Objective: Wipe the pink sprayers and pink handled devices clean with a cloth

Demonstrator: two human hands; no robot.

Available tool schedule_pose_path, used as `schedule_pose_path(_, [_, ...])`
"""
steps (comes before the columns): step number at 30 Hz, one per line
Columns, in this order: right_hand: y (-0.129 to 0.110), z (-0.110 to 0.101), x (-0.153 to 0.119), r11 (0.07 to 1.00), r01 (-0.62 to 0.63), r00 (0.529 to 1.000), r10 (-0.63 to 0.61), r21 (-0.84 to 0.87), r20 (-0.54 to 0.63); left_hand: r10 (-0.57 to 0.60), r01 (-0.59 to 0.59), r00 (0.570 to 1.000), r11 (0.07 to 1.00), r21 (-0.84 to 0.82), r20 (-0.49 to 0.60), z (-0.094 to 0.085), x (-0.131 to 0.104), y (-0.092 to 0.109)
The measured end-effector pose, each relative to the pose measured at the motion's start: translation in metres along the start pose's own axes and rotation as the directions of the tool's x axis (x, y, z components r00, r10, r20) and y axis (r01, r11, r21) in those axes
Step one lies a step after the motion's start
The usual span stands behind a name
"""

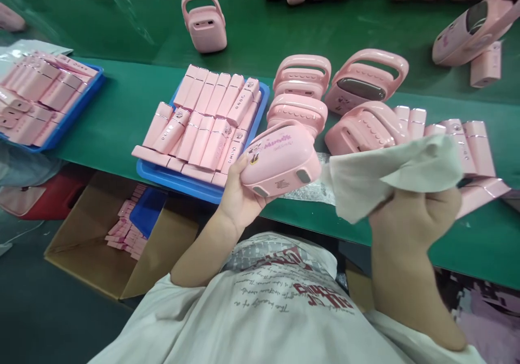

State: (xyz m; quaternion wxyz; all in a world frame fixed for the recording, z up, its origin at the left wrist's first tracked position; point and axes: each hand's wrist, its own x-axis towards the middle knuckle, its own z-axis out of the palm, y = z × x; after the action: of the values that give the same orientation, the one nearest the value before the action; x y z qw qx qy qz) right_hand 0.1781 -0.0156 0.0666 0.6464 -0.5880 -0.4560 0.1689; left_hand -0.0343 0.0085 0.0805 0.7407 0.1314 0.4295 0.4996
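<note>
My left hand [240, 199] is closed around one end of a pink speaker [280, 158], tilted so that its printed face and its underside with two grey feet show. A whitish cloth [390, 174] is gripped in my right hand [414, 218], to the right of that speaker and apart from it. The cloth's loose end hangs toward the speaker. Just beyond the held speaker, pink handled speakers [298, 109] stand close together. Two more [365, 128] are behind the cloth.
A blue tray [179, 182] of pink boxes lies left of centre; another blue tray [87, 96] is at far left. More pink boxes [481, 147] lie right. One speaker [206, 28] stands on the green belt [122, 25]. Below left is an open carton [81, 245].
</note>
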Motion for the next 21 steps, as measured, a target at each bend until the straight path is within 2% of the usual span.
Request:
schedule_pose_path(2, [-0.004, 0.012, -0.009, 0.994, 0.106, 0.990, -0.107, 0.026, 0.086, -0.014, 0.015, 0.999, 1.000, -0.025, 0.036, 0.005, 0.000, -0.002])
schedule_pose_path(3, [-0.007, 0.019, -0.015, 0.980, 0.197, 0.966, -0.200, 0.037, 0.165, -0.028, 0.030, 0.998, 0.999, -0.033, 0.052, 0.007, 0.000, -0.005])
schedule_pose_path(4, [-0.009, 0.025, -0.020, 0.953, 0.300, 0.920, -0.302, 0.048, 0.249, -0.038, 0.040, 0.997, 0.998, -0.040, 0.067, 0.009, 0.001, -0.008])
schedule_pose_path(6, [-0.011, 0.037, -0.031, 0.876, 0.479, 0.800, -0.463, 0.059, 0.381, -0.033, 0.037, 0.996, 0.998, -0.050, 0.086, 0.013, 0.002, -0.014])
schedule_pose_path(8, [-0.012, 0.045, -0.040, 0.809, 0.585, 0.707, -0.544, 0.057, 0.451, -0.021, 0.026, 0.996, 0.998, -0.053, 0.088, 0.015, 0.001, -0.016])
schedule_pose_path(10, [-0.012, 0.051, -0.046, 0.767, 0.633, 0.626, -0.585, 0.101, 0.517, -0.083, 0.087, 0.992, 0.995, -0.042, 0.093, 0.016, -0.002, -0.015])
schedule_pose_path(13, [-0.009, 0.053, -0.049, 0.705, 0.669, 0.467, -0.645, 0.236, 0.604, -0.235, 0.235, 0.969, 0.972, 0.006, 0.078, 0.014, -0.010, -0.011])
schedule_pose_path(15, [-0.003, 0.050, -0.048, 0.669, 0.689, 0.401, -0.673, 0.280, 0.621, -0.267, 0.266, 0.961, 0.964, 0.025, 0.066, 0.014, -0.014, -0.010])
schedule_pose_path(16, [0.002, 0.048, -0.048, 0.647, 0.709, 0.393, -0.693, 0.281, 0.604, -0.263, 0.262, 0.962, 0.965, 0.018, 0.080, 0.014, -0.015, -0.010])
schedule_pose_path(17, [0.008, 0.045, -0.047, 0.631, 0.730, 0.410, -0.713, 0.264, 0.569, -0.251, 0.253, 0.962, 0.968, -0.004, 0.107, 0.014, -0.016, -0.012])
schedule_pose_path(18, [0.014, 0.043, -0.047, 0.633, 0.737, 0.454, -0.724, 0.238, 0.519, -0.229, 0.236, 0.964, 0.971, -0.039, 0.138, 0.015, -0.017, -0.013])
schedule_pose_path(19, [0.020, 0.040, -0.047, 0.680, 0.702, 0.539, -0.701, 0.211, 0.467, -0.194, 0.209, 0.968, 0.975, -0.080, 0.161, 0.016, -0.017, -0.016])
schedule_pose_path(21, [0.028, 0.036, -0.046, 0.859, 0.481, 0.752, -0.507, 0.174, 0.422, -0.119, 0.144, 0.980, 0.977, -0.156, 0.162, 0.018, -0.017, -0.019])
